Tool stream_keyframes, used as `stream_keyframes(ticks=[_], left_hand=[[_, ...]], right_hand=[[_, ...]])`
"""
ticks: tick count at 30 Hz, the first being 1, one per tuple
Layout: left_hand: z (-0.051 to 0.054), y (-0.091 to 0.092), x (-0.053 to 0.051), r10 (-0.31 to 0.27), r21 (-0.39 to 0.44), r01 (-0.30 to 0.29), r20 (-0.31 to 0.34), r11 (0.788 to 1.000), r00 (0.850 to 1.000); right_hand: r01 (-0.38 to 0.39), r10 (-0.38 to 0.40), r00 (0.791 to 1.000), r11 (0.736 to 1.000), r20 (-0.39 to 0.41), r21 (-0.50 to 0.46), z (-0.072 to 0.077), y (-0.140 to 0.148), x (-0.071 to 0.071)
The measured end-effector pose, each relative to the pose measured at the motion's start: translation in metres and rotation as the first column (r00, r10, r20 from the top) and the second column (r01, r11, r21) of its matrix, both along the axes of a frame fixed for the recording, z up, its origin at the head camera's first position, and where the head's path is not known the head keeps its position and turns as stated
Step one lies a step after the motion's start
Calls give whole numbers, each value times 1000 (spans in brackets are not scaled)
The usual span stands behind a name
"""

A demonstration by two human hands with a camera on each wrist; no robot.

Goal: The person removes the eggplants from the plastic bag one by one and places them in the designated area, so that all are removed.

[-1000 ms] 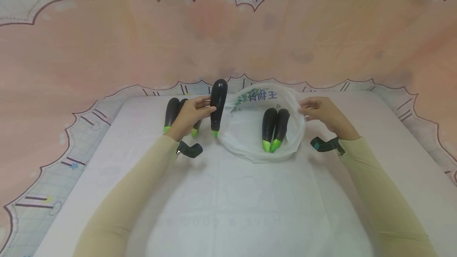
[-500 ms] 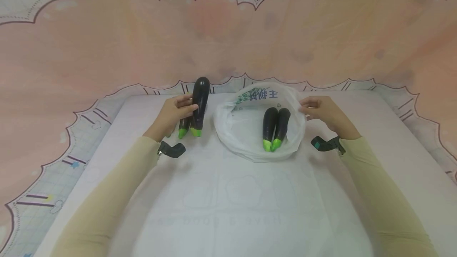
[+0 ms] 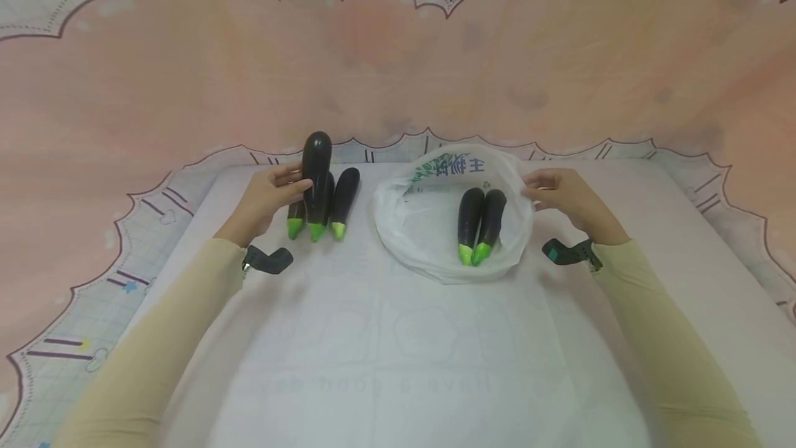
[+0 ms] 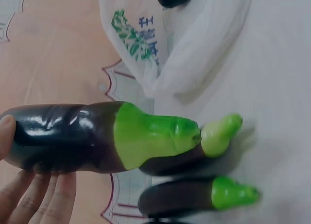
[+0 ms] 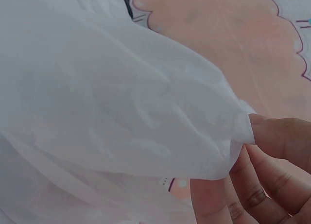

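In the head view my left hand [image 3: 264,196] holds a dark eggplant [image 3: 317,168] upright between thumb and fingers, green stem end down. Behind and beside it other eggplants [image 3: 345,196] lie on the table, partly covered by the held one. The left wrist view shows the held eggplant [image 4: 63,136] close up, with two more [image 4: 177,197] beyond its stem end. A white plastic bag [image 3: 404,247] stands with its mouth spread, and two eggplants [image 3: 470,223] lie side by side inside. My right hand [image 3: 560,196] pinches the bag's right rim; the right wrist view shows thumb and fingers on the plastic [image 5: 194,131].
A white-covered table [image 3: 398,337] extends in front of the bag. Behind it hangs a peach-coloured patterned cloth [image 3: 398,75]. Both forearms, each with a black wrist camera [image 3: 269,260], reach in from the sides.
My left hand has moved left with the eggplant, away from the bag, and is now over the other eggplants. My right hand and the bag have stayed in place.
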State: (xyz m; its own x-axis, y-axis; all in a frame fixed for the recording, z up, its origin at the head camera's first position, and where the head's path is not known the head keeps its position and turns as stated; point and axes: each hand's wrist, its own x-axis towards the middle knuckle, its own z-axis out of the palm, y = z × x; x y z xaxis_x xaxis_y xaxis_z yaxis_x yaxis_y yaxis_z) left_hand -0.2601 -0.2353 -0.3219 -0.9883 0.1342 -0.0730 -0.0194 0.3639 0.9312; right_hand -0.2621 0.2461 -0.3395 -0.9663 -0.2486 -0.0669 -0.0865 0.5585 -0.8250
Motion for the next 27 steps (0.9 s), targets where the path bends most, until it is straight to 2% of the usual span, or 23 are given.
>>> stream_keyframes(ticks=[3,9,13,20,24,27], left_hand=[[0,-9,-2,26,-28,-26,1,999,1000],[-3,-25,-4,65,-49,-64,17,997,998],[-5,-35,-6,72,-59,-71,21,996,997],[-14,-50,-8,62,-32,-63,-20,998,998],[-17,-56,-8,81,-71,-80,7,994,997],[-21,-61,-10,84,-54,-83,20,995,996]], right_hand=[[10,-10,1000,1000,0,24,-1,0,-1],[28,-28,999,1000,-14,-6,-3,-1,-2],[15,-15,1000,1000,-6,3,-3,0,-2],[37,-37,999,998,8,43,-2,-2,-2],[18,-18,1000,999,11,40,-2,-1,-4],[19,-19,1000,999,7,39,-2,-1,-4]])
